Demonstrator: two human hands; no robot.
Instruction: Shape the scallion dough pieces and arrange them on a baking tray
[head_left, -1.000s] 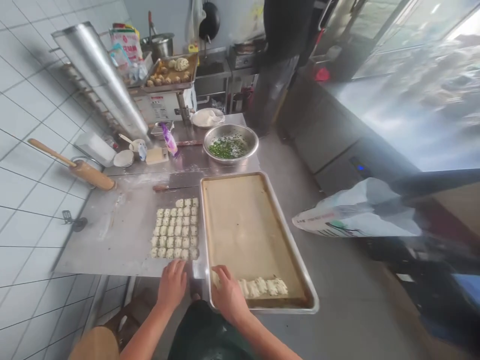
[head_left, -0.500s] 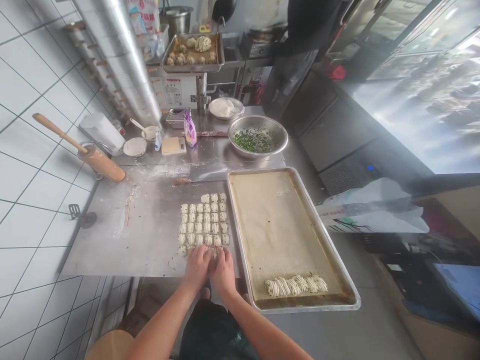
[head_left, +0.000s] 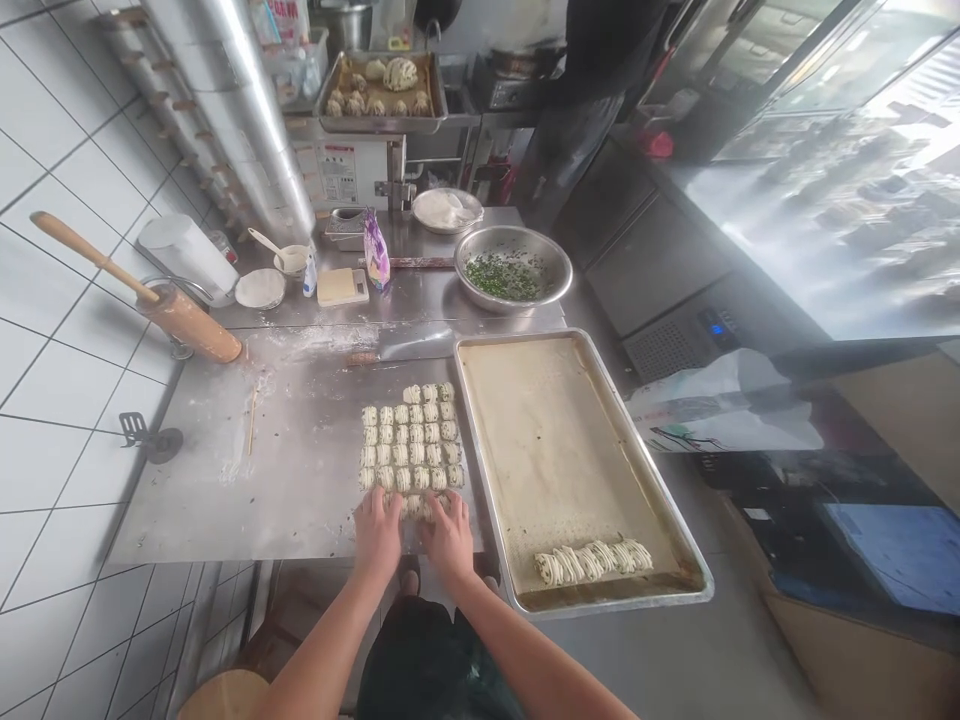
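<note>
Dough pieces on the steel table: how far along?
Done: one row of dough coils sits at the near end of the baking tray. In hand: the left hand and right hand are at the near row of dough pieces. Left: most of that block, and most of the tray is bare.

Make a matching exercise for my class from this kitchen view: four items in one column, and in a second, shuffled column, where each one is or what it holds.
Items: 1 rolling pin; 2 steel bowl; 3 sheet pan; 4 left hand.

Matches: A holds chopped greens; B carries dough coils; C rests on dough rows; D sits beside tiled wall.

Pairs: 1-D, 2-A, 3-B, 4-C.
</note>
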